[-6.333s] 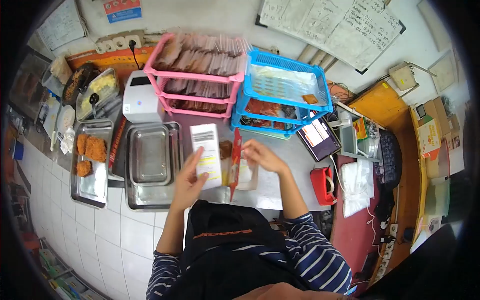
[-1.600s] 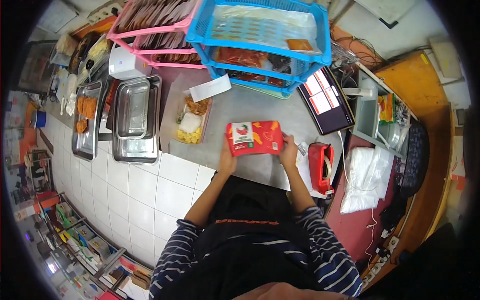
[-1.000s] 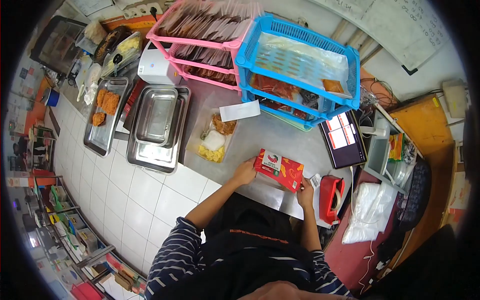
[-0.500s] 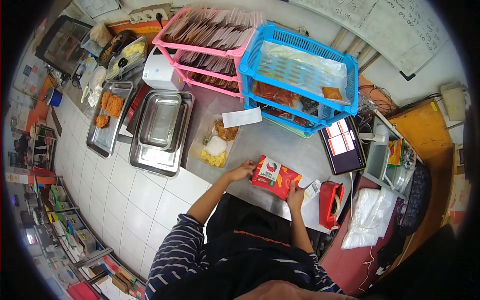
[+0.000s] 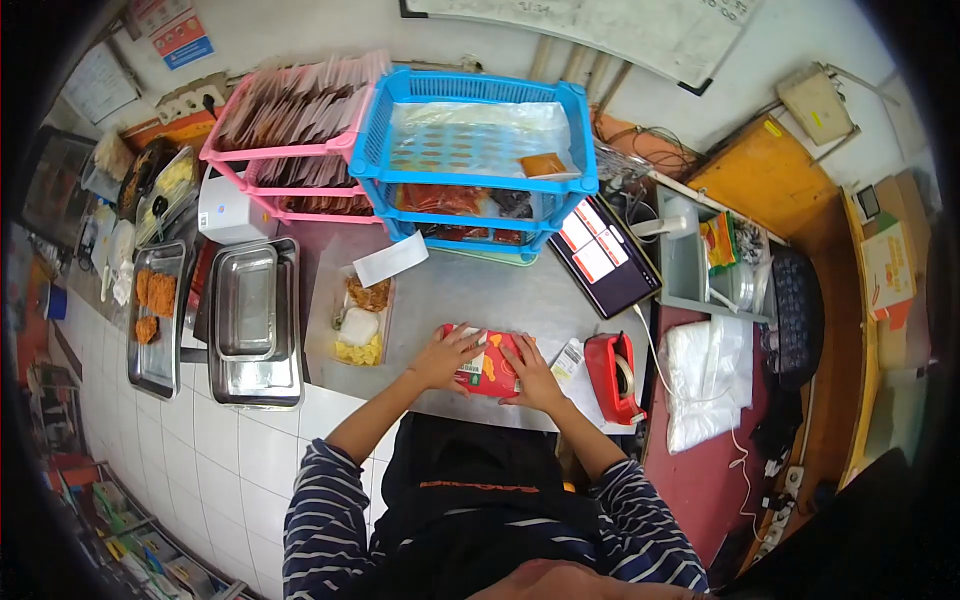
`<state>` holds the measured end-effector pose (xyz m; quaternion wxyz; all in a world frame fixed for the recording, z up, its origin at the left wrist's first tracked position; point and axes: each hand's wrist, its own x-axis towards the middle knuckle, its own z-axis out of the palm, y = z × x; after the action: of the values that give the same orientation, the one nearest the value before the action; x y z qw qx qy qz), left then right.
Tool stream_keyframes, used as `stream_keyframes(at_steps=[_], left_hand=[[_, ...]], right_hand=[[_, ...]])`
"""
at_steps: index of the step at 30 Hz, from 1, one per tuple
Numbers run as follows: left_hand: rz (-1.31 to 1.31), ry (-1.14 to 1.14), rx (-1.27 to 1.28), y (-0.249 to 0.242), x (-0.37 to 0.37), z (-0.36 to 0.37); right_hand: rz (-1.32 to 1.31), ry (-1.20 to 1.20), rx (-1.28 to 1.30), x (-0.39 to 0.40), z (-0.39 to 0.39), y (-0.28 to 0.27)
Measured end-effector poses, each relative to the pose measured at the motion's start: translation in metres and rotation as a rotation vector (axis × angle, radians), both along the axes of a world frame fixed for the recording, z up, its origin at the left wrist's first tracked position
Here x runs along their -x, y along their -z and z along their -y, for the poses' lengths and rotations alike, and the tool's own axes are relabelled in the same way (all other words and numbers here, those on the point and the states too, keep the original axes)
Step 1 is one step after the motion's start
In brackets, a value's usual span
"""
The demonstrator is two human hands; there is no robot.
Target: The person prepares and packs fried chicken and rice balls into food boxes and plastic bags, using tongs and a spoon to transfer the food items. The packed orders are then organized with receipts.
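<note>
A red printed cardboard food box (image 5: 492, 367) lies on the metal table in front of me. My left hand (image 5: 447, 360) rests on its left part with the fingers spread. On its right part lies my right hand (image 5: 531, 373), fingers stretched out and apart. Both hands cover much of the print. Left of the box is a clear-wrapped meal (image 5: 359, 325) with a white mound, yellow pieces and a browned piece of food. A white paper slip (image 5: 390, 260) lies over its top end. A red tape dispenser (image 5: 613, 380) stands right of my right hand, beside a printed label (image 5: 568, 362).
Blue stacked baskets (image 5: 480, 180) and pink ones (image 5: 290, 150) stand at the back. A tablet (image 5: 604, 255) leans at the right. Metal trays (image 5: 255, 375) and fried pieces (image 5: 155, 291) are at the left. White plastic bags (image 5: 697, 385) lie far right.
The red box was held tilted up by its side edges; now it lies flat on the table. Both hands have moved from its edges onto its top, and the camera view has shifted right.
</note>
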<state>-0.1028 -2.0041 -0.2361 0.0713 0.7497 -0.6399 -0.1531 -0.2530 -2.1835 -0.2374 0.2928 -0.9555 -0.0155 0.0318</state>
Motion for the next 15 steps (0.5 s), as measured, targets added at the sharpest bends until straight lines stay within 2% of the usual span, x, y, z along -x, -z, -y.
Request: stream_keyframes(at_steps=[1, 5, 7, 9, 10, 11, 12, 13, 14, 15], left_hand=[[0.000, 0.005, -0.057, 0.000, 0.000, 0.002], [-0.009, 0.064, 0.003, 0.012, 0.002, 0.000], [0.100, 0.112, 0.107, 0.026, 0.008, -0.009], [0.354, 0.134, 0.140, 0.041, 0.020, -0.017], [0.338, 0.186, 0.166, 0.045, 0.022, -0.016], [0.330, 0.146, 0.121, 0.041, 0.022, -0.015], [0.316, 0.101, 0.063, 0.038, 0.027, -0.017], [0.292, 0.139, 0.057, 0.023, 0.031, -0.020], [0.076, 0.090, 0.067, 0.003, 0.028, -0.016], [-0.138, 0.030, 0.073, -0.006, 0.027, -0.009]], right_hand=[[0.010, 0.041, -0.016, 0.000, 0.000, -0.003], [0.030, 0.079, -0.046, 0.011, 0.006, 0.016], [0.043, 0.110, -0.008, 0.018, -0.001, 0.030], [0.039, 0.154, 0.031, 0.024, -0.008, 0.033], [0.126, 0.150, 0.078, 0.025, -0.014, 0.026], [0.209, 0.138, 0.125, 0.034, -0.013, 0.023], [0.187, 0.181, 0.132, 0.047, -0.006, 0.024], [0.211, 0.341, 0.130, 0.057, 0.000, 0.031], [0.241, 0.490, 0.134, 0.064, 0.009, 0.037], [0.272, 0.772, 0.120, 0.084, 0.026, 0.038]])
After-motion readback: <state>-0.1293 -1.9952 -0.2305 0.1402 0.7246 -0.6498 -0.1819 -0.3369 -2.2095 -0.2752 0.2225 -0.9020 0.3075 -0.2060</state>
